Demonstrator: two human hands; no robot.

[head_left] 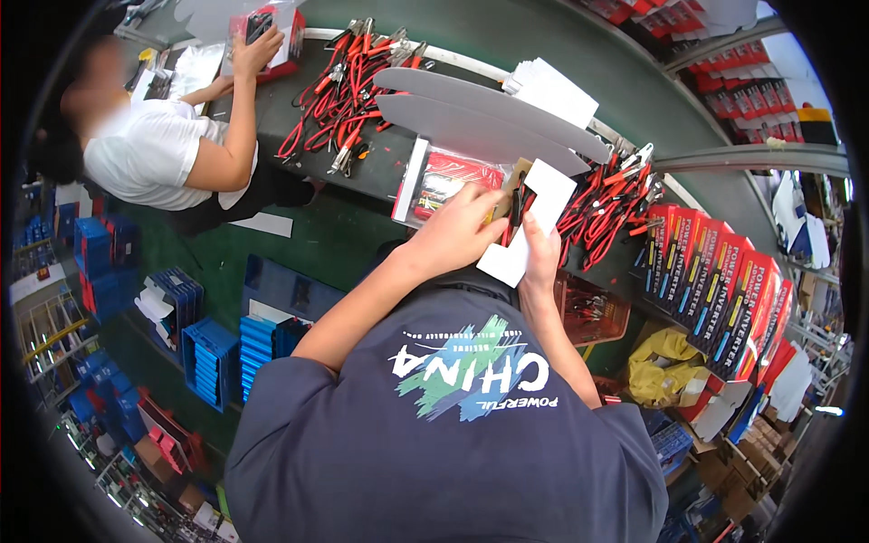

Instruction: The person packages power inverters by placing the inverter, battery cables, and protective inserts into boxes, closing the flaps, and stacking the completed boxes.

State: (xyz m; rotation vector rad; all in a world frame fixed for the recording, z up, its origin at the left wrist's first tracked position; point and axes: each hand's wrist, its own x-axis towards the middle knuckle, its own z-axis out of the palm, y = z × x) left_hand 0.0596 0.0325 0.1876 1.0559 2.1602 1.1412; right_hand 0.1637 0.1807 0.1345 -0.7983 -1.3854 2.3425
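In front of my chest, my right hand (540, 249) grips a white card piece (554, 185) with its thumb along the near face. My left hand (460, 228) reaches across from the left, its fingers bent against a brown cardboard piece (518, 176) and a dark item beside the white card; exactly what they pinch is hidden. Just beyond my left hand stands an open box (405, 185) holding a plastic-wrapped bundle of red cables (453, 174). Grey oval flaps or sheets (489, 113) lie behind it.
Red and black clip cables (339, 100) lie in a heap at the far left, with another cable heap (606, 204) at right. Printed red-black boxes (711, 281) stand in a row on the right. A co-worker (172, 149) handles a box. Blue crates (213, 362) sit at lower left.
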